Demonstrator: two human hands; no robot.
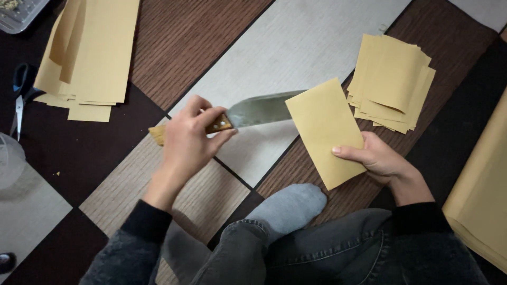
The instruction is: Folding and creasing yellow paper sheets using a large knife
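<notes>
My left hand (189,141) grips the wooden handle of a large knife (259,109), whose broad grey blade points right and slips behind a tan paper rectangle (325,132). My right hand (376,158) holds that paper by its lower right corner, thumb on top. Just beyond the held sheet lies a stack of cut tan paper pieces (393,82). My grey-socked foot (289,207) and jeans-clad legs rest on the floor below the hands.
A pile of longer tan paper strips (87,58) lies at the upper left. Blue-handled scissors (20,97) sit at the left edge, by a clear container (9,158). A large tan paper sheet (483,195) lies at the right. The floor is patterned in brown and grey.
</notes>
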